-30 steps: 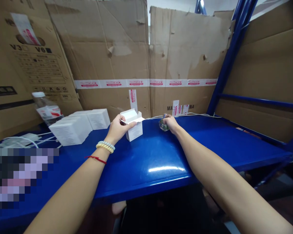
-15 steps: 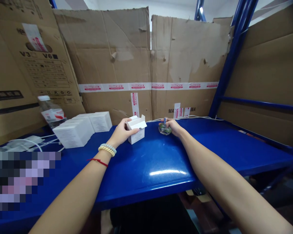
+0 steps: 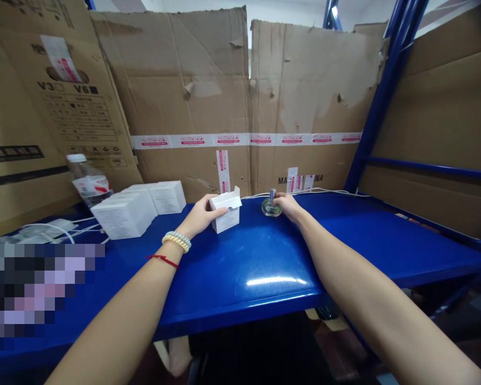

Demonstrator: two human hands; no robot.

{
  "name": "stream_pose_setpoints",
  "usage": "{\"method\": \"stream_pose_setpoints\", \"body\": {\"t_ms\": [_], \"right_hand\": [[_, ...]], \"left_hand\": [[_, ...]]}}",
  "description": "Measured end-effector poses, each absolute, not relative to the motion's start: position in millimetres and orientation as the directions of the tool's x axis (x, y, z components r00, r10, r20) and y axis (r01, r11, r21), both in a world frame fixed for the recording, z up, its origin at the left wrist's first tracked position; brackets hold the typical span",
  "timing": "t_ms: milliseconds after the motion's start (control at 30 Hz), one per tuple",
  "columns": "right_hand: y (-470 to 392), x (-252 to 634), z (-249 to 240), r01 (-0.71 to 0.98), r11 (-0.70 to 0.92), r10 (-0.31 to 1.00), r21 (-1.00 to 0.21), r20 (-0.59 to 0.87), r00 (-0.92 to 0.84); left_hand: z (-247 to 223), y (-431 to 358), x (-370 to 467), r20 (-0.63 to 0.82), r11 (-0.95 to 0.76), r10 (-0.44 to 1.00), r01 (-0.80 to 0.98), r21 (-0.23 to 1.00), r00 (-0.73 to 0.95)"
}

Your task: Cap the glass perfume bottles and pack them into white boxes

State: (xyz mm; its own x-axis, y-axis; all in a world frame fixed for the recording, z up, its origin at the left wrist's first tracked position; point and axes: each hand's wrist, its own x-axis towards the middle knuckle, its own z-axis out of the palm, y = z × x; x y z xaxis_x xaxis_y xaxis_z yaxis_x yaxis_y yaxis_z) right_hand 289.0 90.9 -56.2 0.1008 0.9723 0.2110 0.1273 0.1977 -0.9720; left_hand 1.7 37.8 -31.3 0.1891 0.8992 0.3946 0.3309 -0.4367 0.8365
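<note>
My left hand grips a small white carton by its left side, thumb across the front. The carton's top flap stands up at the back, and another flap juts out at the right. To the right, my right hand is closed on a perfume bottle of clear glass with a shiny silver neck. The bottle is upright, low over or on the blue tabletop; I cannot tell if its base touches. Some of the right fingers are hidden behind the bottle.
Several white cartons stand in rows at the left. Behind them are a plastic water bottle and white cables. Cardboard sheets wall the back, and a blue metal post rises at the right.
The carton's top flap nearest me has shifted, so its opening shows more. The perfume bottle looks more upright, still in my right hand. The view has tilted slightly.
</note>
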Motion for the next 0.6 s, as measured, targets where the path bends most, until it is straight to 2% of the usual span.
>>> {"method": "stream_pose_setpoints", "body": {"t_ms": [200,367,467,600], "right_hand": [[88.4,282.4,-56.2,0.078,0.21,0.978,-0.975,0.211,0.003],[76.8,274.6,-45.9,-0.09,0.142,0.984,-0.986,0.151,-0.096],[72.7,272.4,-42.3,-0.154,0.099,0.976,-0.983,0.126,-0.176],[75.3,271.1,-45.3,-0.07,0.09,0.985,-0.993,0.099,-0.139]], "left_hand": [[-31.0,37.6,1.1,0.38,-0.431,0.898,0.266,0.862,0.222],[-29.2,36.1,0.8,0.372,-0.428,0.898,0.274,0.861,0.237],[-31.4,38.0,-0.2,0.389,-0.437,0.899,0.335,0.835,0.203],[-34.2,36.8,0.5,0.457,-0.456,0.88,0.489,0.743,0.126]]}}
